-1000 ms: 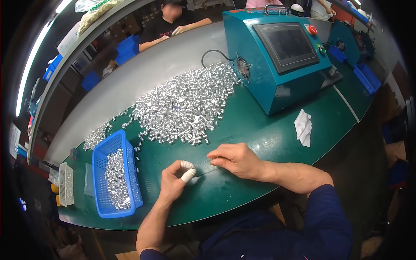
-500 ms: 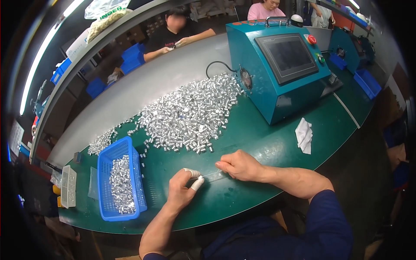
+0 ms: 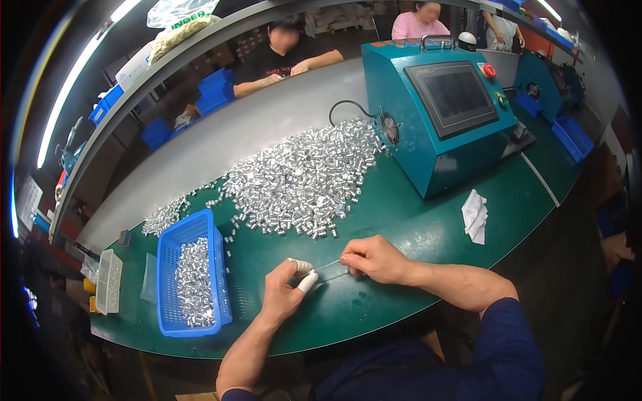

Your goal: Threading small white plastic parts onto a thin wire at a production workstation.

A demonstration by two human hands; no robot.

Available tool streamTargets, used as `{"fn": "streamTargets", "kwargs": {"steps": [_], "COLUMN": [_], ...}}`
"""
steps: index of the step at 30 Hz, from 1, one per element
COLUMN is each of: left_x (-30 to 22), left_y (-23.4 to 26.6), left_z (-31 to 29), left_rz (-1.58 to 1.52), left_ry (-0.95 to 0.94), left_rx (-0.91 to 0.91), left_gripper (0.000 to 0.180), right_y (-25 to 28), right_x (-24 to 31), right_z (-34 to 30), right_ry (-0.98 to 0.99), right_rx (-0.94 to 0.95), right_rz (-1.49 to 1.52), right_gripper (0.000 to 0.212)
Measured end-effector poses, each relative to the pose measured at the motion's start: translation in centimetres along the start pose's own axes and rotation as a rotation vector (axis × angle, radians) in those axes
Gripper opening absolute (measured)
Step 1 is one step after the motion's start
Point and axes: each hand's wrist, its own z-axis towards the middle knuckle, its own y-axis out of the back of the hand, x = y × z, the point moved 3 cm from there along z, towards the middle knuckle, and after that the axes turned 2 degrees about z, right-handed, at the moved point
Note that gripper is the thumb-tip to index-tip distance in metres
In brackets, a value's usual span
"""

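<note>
My left hand [image 3: 282, 289] wears white finger covers on its thumb and a finger. These two digits are pinched together; whatever lies between them is too small to make out. My right hand [image 3: 376, 260] is closed on a thin, pale rod [image 3: 328, 265] that reaches across to the left fingertips. Both hands are over the green tabletop. Beyond them spreads a large heap of small silvery metal cylinders [image 3: 301, 177]. Left of my left hand, a blue perforated basket [image 3: 219, 281] holds more of the same parts.
A teal machine [image 3: 435, 157] with a dark screen stands behind my right hand. A crumpled white cloth [image 3: 474, 217] lies to the right. At far left are a white basket [image 3: 108, 284] and a clear bag [image 3: 148, 277]. Co-workers sit across the bench.
The view has shifted slightly, so the scene sits a little further right. Both hands keep their pinch; the rod slants a bit more up toward my right hand.
</note>
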Motion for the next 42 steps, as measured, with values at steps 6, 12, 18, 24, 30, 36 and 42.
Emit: {"fn": "streamTargets", "kwargs": {"steps": [6,12,18,24,30,36,42], "left_x": [0.2,0.3,0.2,0.7,1.0,0.7,-0.3], "left_y": [-0.2,-0.1,-0.1,-0.2,0.2,0.2,0.2], "left_z": [0.3,0.2,0.0,-0.1,-0.5,-0.2,0.0], "left_rz": [0.051,-0.025,-0.023,0.03,-0.074,-0.129,0.046], "left_ry": [-0.058,0.077,-0.009,-0.095,0.002,0.079,-0.027], "left_rx": [-0.009,0.002,0.028,0.009,-0.009,0.066,-0.037], "left_gripper": [0.015,0.013,0.015,0.017,0.017,0.017,0.015], "right_y": [-0.2,0.3,0.3,0.3,-1.1,-0.4,0.0], "right_x": [-1.4,1.3,0.5,-1.9,-0.1,0.0,0.4], "right_z": [0.2,-0.5,-0.3,0.6,-0.5,0.4,0.0], "right_ry": [-0.151,0.446,0.046,-0.249,0.025,0.168,0.061], "right_rx": [0.037,-0.2,-0.075,-0.032,-0.005,-0.114,-0.146], "right_rz": [0.308,-0.177,-0.057,0.55,0.341,-0.087,-0.012], "right_gripper": [0.021,0.014,0.019,0.028,0.023,0.015,0.028]}}
